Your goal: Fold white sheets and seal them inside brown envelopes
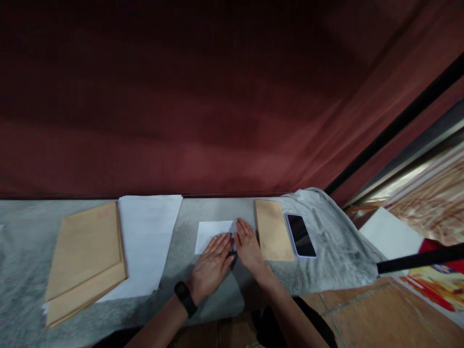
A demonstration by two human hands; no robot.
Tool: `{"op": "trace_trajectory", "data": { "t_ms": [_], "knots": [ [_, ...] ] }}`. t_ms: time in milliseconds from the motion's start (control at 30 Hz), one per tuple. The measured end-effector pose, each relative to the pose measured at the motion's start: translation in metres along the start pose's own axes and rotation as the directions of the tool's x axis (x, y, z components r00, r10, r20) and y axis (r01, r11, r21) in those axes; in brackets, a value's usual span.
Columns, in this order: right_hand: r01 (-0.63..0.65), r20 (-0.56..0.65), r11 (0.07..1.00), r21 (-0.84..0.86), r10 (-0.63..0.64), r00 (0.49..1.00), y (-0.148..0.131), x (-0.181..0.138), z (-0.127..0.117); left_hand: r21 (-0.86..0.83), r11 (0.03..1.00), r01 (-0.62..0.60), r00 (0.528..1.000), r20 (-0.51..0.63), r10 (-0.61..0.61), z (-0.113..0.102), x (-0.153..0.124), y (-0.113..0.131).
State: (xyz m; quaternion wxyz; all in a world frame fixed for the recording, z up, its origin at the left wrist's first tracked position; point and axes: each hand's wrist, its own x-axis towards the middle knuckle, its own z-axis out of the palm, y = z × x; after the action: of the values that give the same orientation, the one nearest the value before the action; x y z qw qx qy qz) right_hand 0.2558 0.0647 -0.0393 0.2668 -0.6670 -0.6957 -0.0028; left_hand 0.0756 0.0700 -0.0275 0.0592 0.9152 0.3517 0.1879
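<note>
The left hand [213,265] and right hand [248,245] lie flat, fingers extended, on a small white paper sheet [210,231]. Just right of them lies a brown envelope [274,233], beside a smartphone [301,236].

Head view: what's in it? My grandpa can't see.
A person's left hand and right hand rest on white paper. White sheets and large brown envelopes lie to the left; a smaller brown envelope and phone lie to the right.

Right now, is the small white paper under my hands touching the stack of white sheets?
Apart. The head view shows a strip of grey cloth between the small white paper and the stack of white sheets.
</note>
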Motion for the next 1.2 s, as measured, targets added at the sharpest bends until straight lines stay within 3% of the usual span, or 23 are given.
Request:
{"op": "trace_trajectory", "data": {
  "t_ms": [100, 233, 367, 567, 933, 1067, 1200],
  "knots": [
    [0.007, 0.051, 0.991, 0.133, -0.014, 0.999, -0.005, 0.005, -0.015, -0.078, 0.991, -0.111, 0.990, 0.078, 0.117, -0.002, 0.000, 0.017],
    [0.076, 0.175, 0.971, 0.226, -0.117, 0.978, -0.017, 0.003, -0.028, -0.128, 0.985, -0.115, 0.984, 0.118, 0.130, -0.008, 0.003, 0.023],
    [0.160, 0.195, 0.982, 0.097, -0.177, 0.965, -0.018, -0.001, -0.023, -0.148, 0.981, -0.126, 0.987, 0.082, 0.139, -0.007, 0.003, 0.022],
    [0.136, 0.187, 0.990, -0.046, -0.125, 0.974, -0.005, 0.007, -0.010, -0.145, 0.981, -0.131, 0.985, 0.090, 0.145, -0.004, 0.001, 0.024],
    [0.098, 0.237, 0.992, -0.083, -0.076, 0.968, -0.003, 0.010, -0.014, -0.170, 0.980, -0.103, 0.976, 0.171, 0.132, -0.015, 0.000, 0.031],
    [0.106, 0.231, 0.991, -0.080, -0.085, 0.969, -0.006, 0.002, -0.018, -0.188, 0.977, -0.103, 0.980, 0.148, 0.132, -0.014, -0.003, 0.024],
    [0.171, 0.196, 0.982, -0.078, -0.153, 0.968, -0.011, -0.015, -0.018, -0.122, 0.992, -0.038, 0.996, 0.076, 0.048, -0.007, -0.014, 0.016]
  ]
}}
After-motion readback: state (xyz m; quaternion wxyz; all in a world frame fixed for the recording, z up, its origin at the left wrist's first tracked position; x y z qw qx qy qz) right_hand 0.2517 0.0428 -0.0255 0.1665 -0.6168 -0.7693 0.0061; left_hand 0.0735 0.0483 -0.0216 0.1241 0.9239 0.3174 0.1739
